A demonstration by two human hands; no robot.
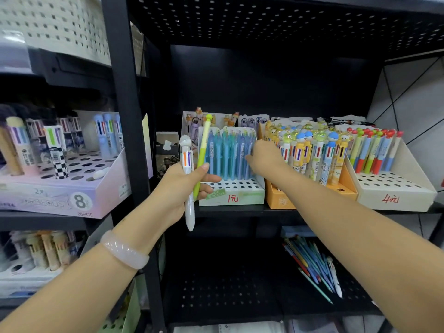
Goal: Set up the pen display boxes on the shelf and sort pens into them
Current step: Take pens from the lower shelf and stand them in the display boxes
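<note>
My left hand point(182, 188) grips two pens in front of the black shelf: a white multicolour pen point(188, 186) with a figure cap and a green-yellow pen point(201, 155). My right hand point(263, 156) reaches into the white-green display box point(240, 193) marked 1元, its fingers among the blue pens point(228, 152) standing there. To the right stand an orange box point(346, 186) full of character-topped multicolour pens point(310, 152) and a white box point(394, 195) with red-topped pens point(374, 150).
A lilac box point(72, 198) of multicolour pens sits on the left shelf unit behind a black upright post point(127, 116). Loose pens point(312, 263) lie on the perforated shelf below. More boxed pens stand at the back of the shelf point(199, 121).
</note>
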